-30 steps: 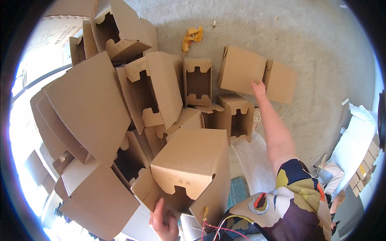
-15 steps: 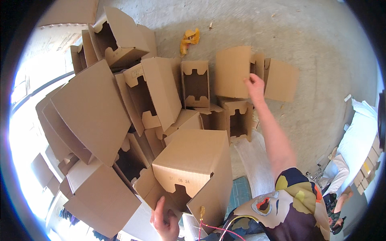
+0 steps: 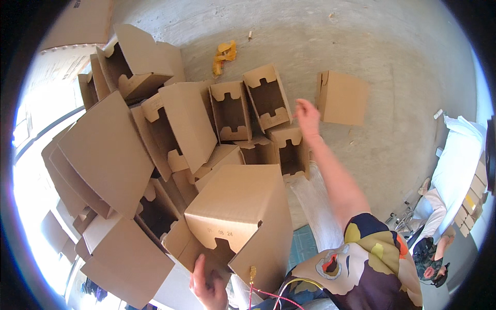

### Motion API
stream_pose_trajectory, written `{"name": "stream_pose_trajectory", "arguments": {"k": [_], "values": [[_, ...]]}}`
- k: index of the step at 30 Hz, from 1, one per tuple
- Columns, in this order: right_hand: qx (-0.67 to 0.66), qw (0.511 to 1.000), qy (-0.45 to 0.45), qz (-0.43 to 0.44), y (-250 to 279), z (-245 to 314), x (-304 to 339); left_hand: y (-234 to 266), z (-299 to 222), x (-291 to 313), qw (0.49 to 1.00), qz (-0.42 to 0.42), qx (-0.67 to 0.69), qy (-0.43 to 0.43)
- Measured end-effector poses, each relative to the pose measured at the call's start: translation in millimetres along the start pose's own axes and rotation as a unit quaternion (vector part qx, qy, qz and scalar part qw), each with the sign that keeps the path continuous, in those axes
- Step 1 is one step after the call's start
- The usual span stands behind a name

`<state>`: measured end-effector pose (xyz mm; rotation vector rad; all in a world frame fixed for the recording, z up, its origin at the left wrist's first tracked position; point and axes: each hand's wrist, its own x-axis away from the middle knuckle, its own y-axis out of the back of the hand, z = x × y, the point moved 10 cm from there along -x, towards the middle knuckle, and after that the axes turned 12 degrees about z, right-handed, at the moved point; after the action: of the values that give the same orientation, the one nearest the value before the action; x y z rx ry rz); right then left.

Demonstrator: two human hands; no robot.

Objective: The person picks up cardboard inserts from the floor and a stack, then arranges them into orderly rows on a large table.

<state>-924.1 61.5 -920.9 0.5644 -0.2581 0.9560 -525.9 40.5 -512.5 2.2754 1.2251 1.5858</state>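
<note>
My left hand [image 3: 207, 285] is at the lower edge of a large open cardboard box [image 3: 235, 194] close to me. Its fingers lie against the side flap, holding it; part of the grip is hidden. My right arm reaches forward. The right hand [image 3: 308, 118] is just right of a smaller cardboard box [image 3: 267, 98], whose notched opening faces me. The fingers are loosely bent, with nothing seen between them. A second small open box [image 3: 230, 111] stands directly left of that one. Another closed-sided box [image 3: 343, 98] sits apart, right of my right hand.
Several open cardboard boxes [image 3: 111, 150] crowd the left side, some tilted and overlapping. Small boxes [image 3: 293, 155] stand in front of the far row. A crumpled yellow wrapper [image 3: 223, 57] lies on the concrete floor [image 3: 403, 67]. Another person [image 3: 431, 253] is at the far right.
The box by my right hand has turned and moved left, so its opening now shows beside the other small box. My right hand has come away from it. The left hand stays put.
</note>
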Motion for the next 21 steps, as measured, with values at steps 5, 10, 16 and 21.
{"name": "stream_pose_trajectory", "arguments": {"k": [5, 10, 16, 21], "values": [[0.241, 0.951, -0.156, -0.114, 164.1, -178.7, -9.6, -19.9, -14.3, -8.9, 0.999, 0.018, -0.015, -0.025], [0.177, 0.949, -0.246, -0.085, 269.1, -313.2, -12.2, -31.3, -9.5, -19.4, 0.999, 0.035, -0.022, -0.032], [0.071, 0.946, -0.291, -0.128, 268.3, -294.3, -23.5, -58.1, -9.1, -23.6, 0.997, 0.047, -0.042, -0.036], [-0.028, 0.946, -0.322, -0.034, 244.2, -266.6, -23.9, -64.6, -21.3, -25.2, 0.995, 0.055, -0.057, -0.065]]}}
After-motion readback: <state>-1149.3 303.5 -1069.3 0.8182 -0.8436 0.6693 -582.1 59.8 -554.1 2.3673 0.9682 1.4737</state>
